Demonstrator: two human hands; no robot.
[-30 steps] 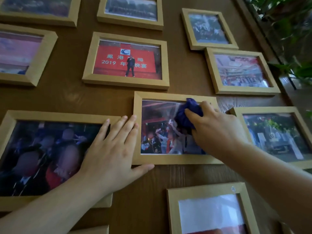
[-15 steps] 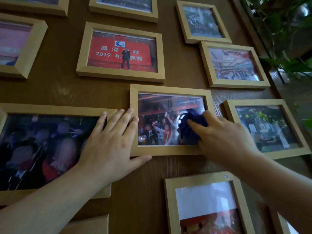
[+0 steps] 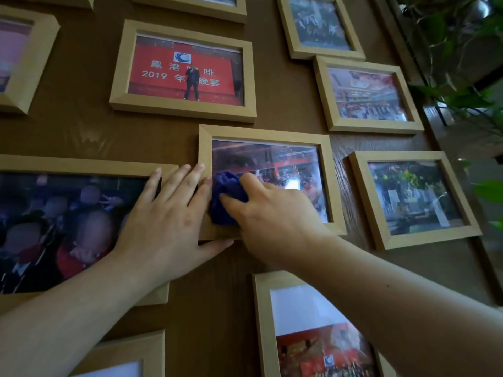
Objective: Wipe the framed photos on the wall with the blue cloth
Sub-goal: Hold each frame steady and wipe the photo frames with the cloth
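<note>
Several light wooden framed photos hang on a brown wall. My right hand grips a bunched blue cloth and presses it on the lower left of the glass of the centre frame. My left hand lies flat with fingers spread, on that frame's left edge and on the right end of the large frame beside it, thumb under the centre frame's bottom edge. Both hands hide the centre frame's lower left corner.
Around the centre frame hang a red-banner photo above, two frames at upper right, one at right and one below. A green leafy plant stands past the wall's right edge.
My right hand has swept the cloth across the centre frame's glass, from upper middle to lower right and now to the lower left beside my left hand. The view has shifted slightly.
</note>
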